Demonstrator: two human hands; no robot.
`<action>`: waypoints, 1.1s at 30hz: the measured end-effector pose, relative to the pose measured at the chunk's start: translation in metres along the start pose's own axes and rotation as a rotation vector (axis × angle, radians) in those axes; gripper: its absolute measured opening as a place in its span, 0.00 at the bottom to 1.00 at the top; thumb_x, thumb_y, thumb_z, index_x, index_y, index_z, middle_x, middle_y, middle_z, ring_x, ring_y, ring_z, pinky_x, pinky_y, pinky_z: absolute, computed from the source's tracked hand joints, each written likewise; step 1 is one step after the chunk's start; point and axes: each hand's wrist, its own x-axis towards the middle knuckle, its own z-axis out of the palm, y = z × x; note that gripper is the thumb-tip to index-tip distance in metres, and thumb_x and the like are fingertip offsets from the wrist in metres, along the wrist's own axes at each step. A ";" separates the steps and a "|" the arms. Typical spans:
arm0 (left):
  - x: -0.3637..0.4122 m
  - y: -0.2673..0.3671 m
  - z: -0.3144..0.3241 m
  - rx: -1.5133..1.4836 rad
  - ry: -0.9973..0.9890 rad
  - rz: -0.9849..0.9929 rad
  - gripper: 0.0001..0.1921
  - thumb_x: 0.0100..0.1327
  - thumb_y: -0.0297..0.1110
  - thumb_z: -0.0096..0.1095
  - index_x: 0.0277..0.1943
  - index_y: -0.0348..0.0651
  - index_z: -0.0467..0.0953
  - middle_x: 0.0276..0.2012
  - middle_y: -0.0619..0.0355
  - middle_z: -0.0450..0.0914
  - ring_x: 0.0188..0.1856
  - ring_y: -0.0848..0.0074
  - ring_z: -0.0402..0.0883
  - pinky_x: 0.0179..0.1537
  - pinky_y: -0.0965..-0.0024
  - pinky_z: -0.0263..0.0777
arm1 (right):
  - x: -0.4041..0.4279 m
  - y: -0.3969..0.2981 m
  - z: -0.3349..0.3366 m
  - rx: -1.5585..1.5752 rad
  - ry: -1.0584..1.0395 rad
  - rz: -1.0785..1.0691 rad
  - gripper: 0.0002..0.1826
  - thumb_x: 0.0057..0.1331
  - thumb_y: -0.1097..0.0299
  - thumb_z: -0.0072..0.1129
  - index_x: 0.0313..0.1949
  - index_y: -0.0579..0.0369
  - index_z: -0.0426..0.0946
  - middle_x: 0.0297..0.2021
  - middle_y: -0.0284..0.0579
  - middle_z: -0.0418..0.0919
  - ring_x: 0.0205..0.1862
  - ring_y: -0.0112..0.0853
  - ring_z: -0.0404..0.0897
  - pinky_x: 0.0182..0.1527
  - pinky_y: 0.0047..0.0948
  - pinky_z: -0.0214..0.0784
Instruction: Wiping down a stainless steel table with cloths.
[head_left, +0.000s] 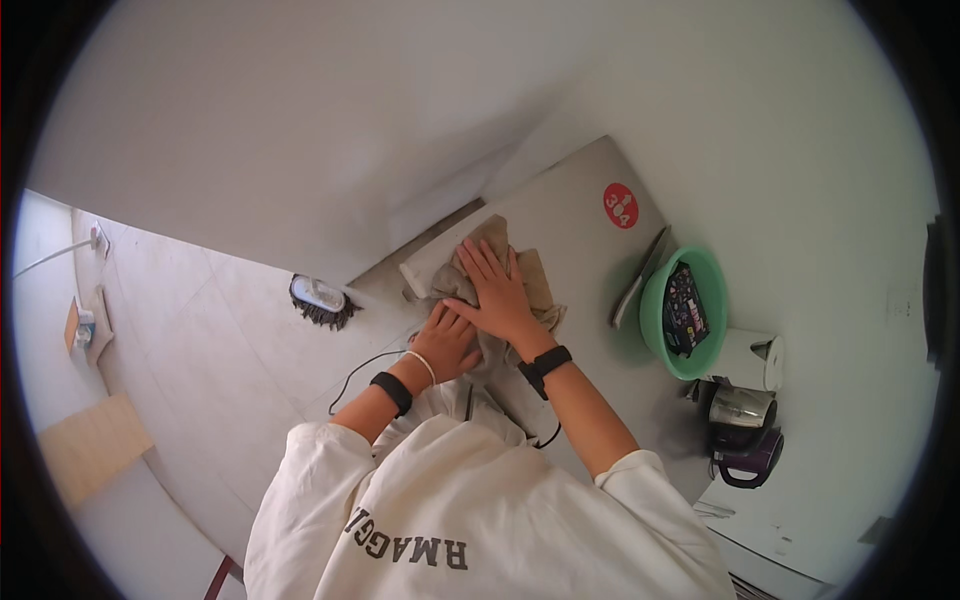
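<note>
A crumpled brown-grey cloth (536, 274) lies on a grey metal tabletop (581, 202), near its left edge. My right hand (495, 292) rests on the cloth with the palm down and the fingers spread. Just below and to the left, my left hand (444, 346) presses on the lower part of the cloth at the table's edge; its fingertips are close to my right thumb. Part of the cloth is hidden under both hands. Each wrist wears a black band.
At the right stand a green plastic basin (720, 300) holding a dark printed packet, a knife (641, 277), a metal kettle (742, 407) and a dark purple kettle (750, 457). A mop head (321, 298) lies on the floor at left. A white wall borders the table's far side.
</note>
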 end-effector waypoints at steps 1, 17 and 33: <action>-0.004 0.000 0.003 -0.042 0.026 0.014 0.30 0.54 0.47 0.55 0.52 0.29 0.69 0.57 0.41 0.65 0.65 0.49 0.55 0.67 0.48 0.39 | 0.001 0.000 -0.001 0.009 -0.011 0.005 0.44 0.59 0.36 0.47 0.68 0.48 0.50 0.68 0.38 0.50 0.71 0.36 0.47 0.68 0.56 0.29; 0.003 0.004 -0.018 -0.037 0.100 -0.045 0.32 0.52 0.44 0.56 0.59 0.37 0.65 0.67 0.53 0.55 0.70 0.63 0.50 0.68 0.56 0.40 | 0.027 0.158 -0.016 -0.008 0.162 0.399 0.27 0.69 0.51 0.40 0.65 0.41 0.58 0.67 0.41 0.56 0.69 0.37 0.52 0.67 0.56 0.33; 0.003 0.014 0.000 0.025 0.047 -0.023 0.31 0.48 0.40 0.55 0.56 0.33 0.65 0.59 0.45 0.63 0.67 0.55 0.54 0.68 0.49 0.37 | -0.082 0.031 -0.013 0.136 0.175 0.194 0.26 0.64 0.53 0.48 0.60 0.45 0.65 0.64 0.39 0.61 0.66 0.35 0.57 0.66 0.57 0.38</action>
